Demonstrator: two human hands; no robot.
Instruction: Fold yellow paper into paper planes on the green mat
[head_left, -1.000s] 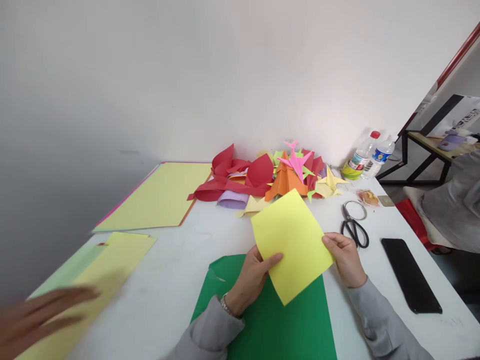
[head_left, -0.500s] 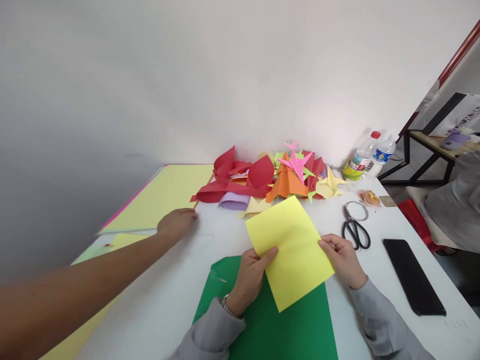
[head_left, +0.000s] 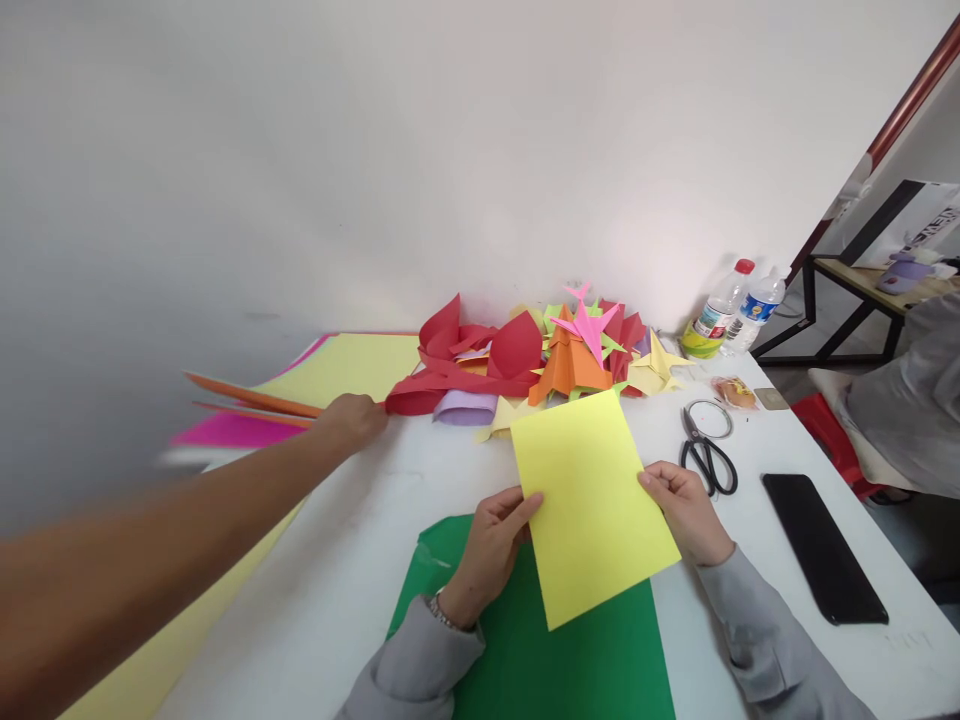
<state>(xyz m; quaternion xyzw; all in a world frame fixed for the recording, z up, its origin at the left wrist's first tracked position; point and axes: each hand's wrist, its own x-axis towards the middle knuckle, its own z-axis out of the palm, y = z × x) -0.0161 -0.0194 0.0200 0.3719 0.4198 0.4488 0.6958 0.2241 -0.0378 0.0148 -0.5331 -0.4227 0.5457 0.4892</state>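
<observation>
The left hand [head_left: 487, 545] and right hand [head_left: 686, 510] pinch the yellow sheet [head_left: 592, 500], flat and not yet folded, above a green sheet [head_left: 570, 665].

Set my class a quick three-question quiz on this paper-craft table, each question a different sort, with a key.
1. Short answer: which flat black thing lies on the white table to the right of the scissors?
2. Multiple choice: the left hand and the right hand together hold A) a red sheet, B) a yellow sheet, C) an orange sheet.
3. True or false: in this view the yellow sheet overlaps a green sheet lying on the table.
Key: 1. the phone; 2. B; 3. true.
</observation>
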